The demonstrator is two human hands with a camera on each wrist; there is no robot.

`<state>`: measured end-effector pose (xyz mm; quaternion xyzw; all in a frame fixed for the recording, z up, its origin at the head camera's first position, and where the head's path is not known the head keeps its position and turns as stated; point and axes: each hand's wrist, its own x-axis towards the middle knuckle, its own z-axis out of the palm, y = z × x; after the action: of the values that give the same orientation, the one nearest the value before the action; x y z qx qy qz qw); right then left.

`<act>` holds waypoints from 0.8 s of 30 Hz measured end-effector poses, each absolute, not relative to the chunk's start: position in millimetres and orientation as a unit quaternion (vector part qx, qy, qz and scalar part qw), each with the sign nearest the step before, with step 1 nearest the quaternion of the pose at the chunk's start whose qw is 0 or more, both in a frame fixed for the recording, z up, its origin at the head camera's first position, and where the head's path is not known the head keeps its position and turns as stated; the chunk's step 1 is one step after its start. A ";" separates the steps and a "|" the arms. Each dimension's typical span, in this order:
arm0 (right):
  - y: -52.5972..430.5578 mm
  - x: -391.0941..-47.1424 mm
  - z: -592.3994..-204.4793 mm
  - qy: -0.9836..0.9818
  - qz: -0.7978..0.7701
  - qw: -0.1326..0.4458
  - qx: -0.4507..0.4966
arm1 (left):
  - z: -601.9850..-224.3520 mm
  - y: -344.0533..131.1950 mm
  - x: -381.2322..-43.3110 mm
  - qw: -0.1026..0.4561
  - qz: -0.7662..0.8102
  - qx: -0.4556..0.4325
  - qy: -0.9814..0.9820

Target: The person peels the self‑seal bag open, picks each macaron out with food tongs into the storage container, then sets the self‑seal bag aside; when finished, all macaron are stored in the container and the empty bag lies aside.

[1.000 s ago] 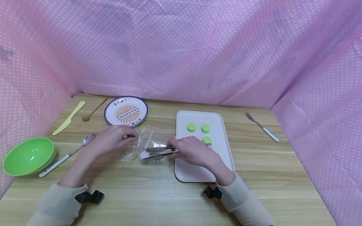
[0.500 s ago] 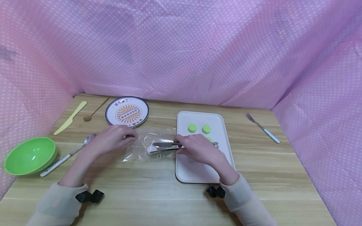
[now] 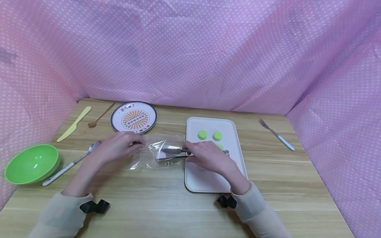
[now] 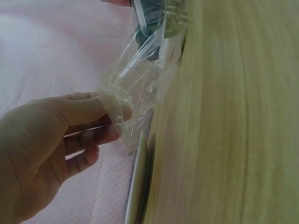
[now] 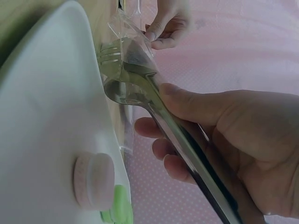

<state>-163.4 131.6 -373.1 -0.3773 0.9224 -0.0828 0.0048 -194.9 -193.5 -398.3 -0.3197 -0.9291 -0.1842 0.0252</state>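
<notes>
My left hand (image 3: 122,145) pinches one end of a clear plastic bag (image 4: 133,88) between thumb and fingers. From the other side, my right hand (image 3: 209,157) holds metal tongs (image 5: 180,140) midway along their arms. The tongs' tips stand apart and overlap the bag. A pale round piece (image 3: 161,155) shows by the tips in the head view; the right wrist view hides it. A yellowish fork shape (image 5: 110,53) appears at the bag beside the tips. Beneath my right hand is a white tray (image 3: 208,183) with several green macarons (image 3: 202,134) and a pale pink macaron (image 5: 95,182).
A patterned plate (image 3: 148,127) sits behind the bag. To the left are a green bowl (image 3: 32,165), a spoon (image 3: 63,168), a yellow knife (image 3: 74,125) and a honey dipper (image 3: 101,115). A fork (image 3: 276,134) lies far right. Pink dotted cloth (image 3: 190,59) surrounds the table.
My right hand and the tongs have shifted slightly right and away from me, and the pale round piece with them. The left hand keeps its place on the bag.
</notes>
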 end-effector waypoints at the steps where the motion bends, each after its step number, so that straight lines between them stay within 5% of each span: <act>1: 131.5 -163.2 -373.3 0.922 -0.083 0.004 -0.379 | -398.4 -193.5 -194.9 0.026 -0.184 -0.321 -0.929; 24: 152.4 -162.1 -358.9 0.930 -0.097 -0.008 -0.355 | -399.8 -195.2 -197.1 0.039 -0.186 -0.325 -0.927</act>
<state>-162.1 152.4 -358.9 -0.3554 0.9296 -0.0970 -0.0079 -197.1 -195.2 -399.8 -0.3246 -0.9267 -0.1855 0.0391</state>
